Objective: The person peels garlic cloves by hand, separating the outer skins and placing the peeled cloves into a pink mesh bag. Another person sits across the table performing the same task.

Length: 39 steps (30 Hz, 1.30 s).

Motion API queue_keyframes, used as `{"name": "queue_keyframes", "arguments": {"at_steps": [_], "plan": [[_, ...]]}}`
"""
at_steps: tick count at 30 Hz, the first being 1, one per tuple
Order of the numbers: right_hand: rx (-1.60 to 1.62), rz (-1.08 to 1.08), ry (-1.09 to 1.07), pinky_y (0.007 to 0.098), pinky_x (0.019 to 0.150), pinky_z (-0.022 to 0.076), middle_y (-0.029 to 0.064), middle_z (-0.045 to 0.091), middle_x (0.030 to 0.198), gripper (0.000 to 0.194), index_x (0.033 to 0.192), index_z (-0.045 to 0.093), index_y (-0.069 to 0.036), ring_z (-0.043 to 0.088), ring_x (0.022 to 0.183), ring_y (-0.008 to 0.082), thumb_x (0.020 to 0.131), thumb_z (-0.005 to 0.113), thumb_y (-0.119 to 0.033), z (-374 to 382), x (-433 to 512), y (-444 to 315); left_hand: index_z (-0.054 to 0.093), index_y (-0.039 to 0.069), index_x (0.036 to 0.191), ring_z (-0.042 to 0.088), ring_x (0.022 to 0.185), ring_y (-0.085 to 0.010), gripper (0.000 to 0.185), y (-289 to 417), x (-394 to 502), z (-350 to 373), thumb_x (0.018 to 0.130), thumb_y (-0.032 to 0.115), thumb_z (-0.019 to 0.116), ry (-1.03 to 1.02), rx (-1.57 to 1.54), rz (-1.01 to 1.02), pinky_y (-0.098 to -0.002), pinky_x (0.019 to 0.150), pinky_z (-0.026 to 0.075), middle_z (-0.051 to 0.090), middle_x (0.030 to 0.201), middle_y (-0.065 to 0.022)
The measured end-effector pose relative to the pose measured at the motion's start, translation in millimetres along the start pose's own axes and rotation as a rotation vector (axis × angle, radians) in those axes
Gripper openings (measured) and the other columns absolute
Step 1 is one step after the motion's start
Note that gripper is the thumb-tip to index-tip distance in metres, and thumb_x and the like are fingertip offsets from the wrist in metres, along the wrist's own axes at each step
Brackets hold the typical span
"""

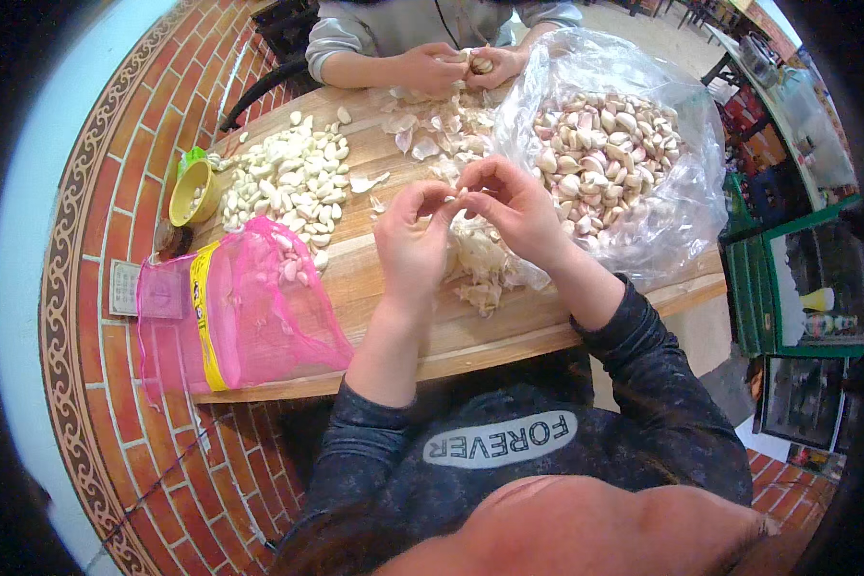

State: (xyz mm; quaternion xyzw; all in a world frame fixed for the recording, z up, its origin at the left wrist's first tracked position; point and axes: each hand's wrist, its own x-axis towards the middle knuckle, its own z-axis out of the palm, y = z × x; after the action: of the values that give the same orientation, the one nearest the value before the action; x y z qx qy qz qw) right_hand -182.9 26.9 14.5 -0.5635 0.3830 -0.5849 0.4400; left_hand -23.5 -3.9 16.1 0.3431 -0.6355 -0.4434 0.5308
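Observation:
My left hand (415, 230) and my right hand (513, 209) meet above the middle of the wooden table, pinching a small garlic clove (458, 194) between thumbs and fingertips. Most of the clove is hidden by the fingers. Under and around my hands lie papery garlic skins (484, 263). To the right, a clear plastic bag (702, 194) lies opened around a heap of unpeeled garlic cloves (605, 155). Left of my hands, peeled white cloves (291, 169) are spread in a pile on the tabletop (374, 266).
A pink mesh bag (273, 324) with a yellow band lies at the front left. Behind it, a yellow bowl (193, 194) stands near the brick-patterned wall (119, 216). Across the table another person's hands (468, 68) hold garlic. A green-framed cabinet (752, 288) stands at right.

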Motion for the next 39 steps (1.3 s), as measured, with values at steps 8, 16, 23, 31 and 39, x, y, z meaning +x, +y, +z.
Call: {"name": "queue_keyframes", "arguments": {"at_steps": [8,16,23,31,39], "plan": [[-0.064,-0.058,0.184,0.0268,0.081,0.0559,0.0082,0.068,0.102,0.018,0.113,0.059,0.001,0.067,0.090,0.0127,0.095,0.063,0.002,6,-1,-2,0.063,0.003,0.107,0.055,0.078,-0.0088,0.012,4,10,-12,0.102,0.008,0.055,-0.093,-0.711,-0.474,-0.0223,0.069,0.047,0.060,0.089,-0.0019],[-0.524,-0.219,0.234,0.0283,0.079,0.0563,0.0082,0.071,0.096,0.022,0.107,0.066,-0.001,0.070,0.088,0.0158,0.087,0.070,0.006,10,-7,-4,0.068,0.003,0.105,0.048,0.070,-0.0047,0.010,19,3,-7,0.098,0.007,0.061,-0.093,-0.453,-0.441,-0.0202,0.064,0.040,0.060,0.084,0.0024],[-0.704,-0.450,0.232,0.0306,0.077,0.0572,0.0112,0.072,0.096,0.019,0.099,0.069,-0.002,0.071,0.088,0.0219,0.082,0.074,0.005,10,-2,-4,0.069,0.003,0.092,0.048,0.071,-0.0010,0.002,20,2,-5,0.092,0.003,0.068,-0.044,-0.196,-0.287,-0.0186,0.063,0.039,0.060,0.079,0.0055],[-0.285,-0.190,0.126,0.0292,0.082,0.0555,0.0079,0.070,0.100,0.019,0.105,0.067,-0.001,0.069,0.092,0.0177,0.087,0.069,0.006,18,-8,-6,0.064,0.005,0.091,0.047,0.071,-0.0010,0.002,20,0,-10,0.092,0.003,0.065,-0.098,-0.258,-0.331,-0.0180,0.063,0.038,0.058,0.080,0.0060],[0.430,0.079,0.183,0.0285,0.082,0.0529,0.0064,0.067,0.101,0.018,0.115,0.064,0.000,0.063,0.089,0.0137,0.098,0.060,-0.002,9,-6,-2,0.061,0.007,0.097,0.044,0.068,-0.0016,0.002,16,-1,-12,0.096,0.006,0.059,-0.043,-0.489,-0.350,-0.0182,0.061,0.035,0.052,0.079,0.0067]]}}
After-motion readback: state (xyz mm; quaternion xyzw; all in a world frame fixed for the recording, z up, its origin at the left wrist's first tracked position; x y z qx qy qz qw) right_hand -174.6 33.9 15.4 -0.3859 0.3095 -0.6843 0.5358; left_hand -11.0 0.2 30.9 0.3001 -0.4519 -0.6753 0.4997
